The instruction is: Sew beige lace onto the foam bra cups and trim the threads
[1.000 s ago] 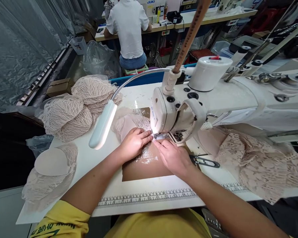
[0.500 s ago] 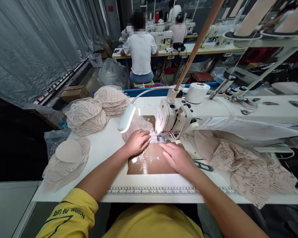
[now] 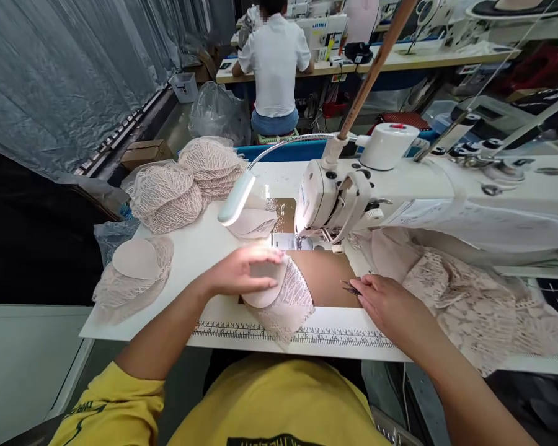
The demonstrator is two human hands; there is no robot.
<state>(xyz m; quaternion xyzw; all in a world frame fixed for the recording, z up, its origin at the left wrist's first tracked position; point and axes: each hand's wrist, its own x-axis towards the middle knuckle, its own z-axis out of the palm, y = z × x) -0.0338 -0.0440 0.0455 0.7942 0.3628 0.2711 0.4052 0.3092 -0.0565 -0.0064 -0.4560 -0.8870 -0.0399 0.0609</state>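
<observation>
- The lace cup (image 3: 286, 300) lies padded side up at the near edge of the white table (image 3: 190, 254), overhanging the printed ruler (image 3: 339, 337).
- The left hand (image 3: 242, 272) rests on it, fingers stretched out and close together; motion blur hides the thumb, so the grip is unclear.
- The right hand (image 3: 393, 303) has its fingers bunched around the dark thread snips (image 3: 349, 287); only the tips show.
- Behind stands the sewing machine (image 3: 335, 192).
</observation>
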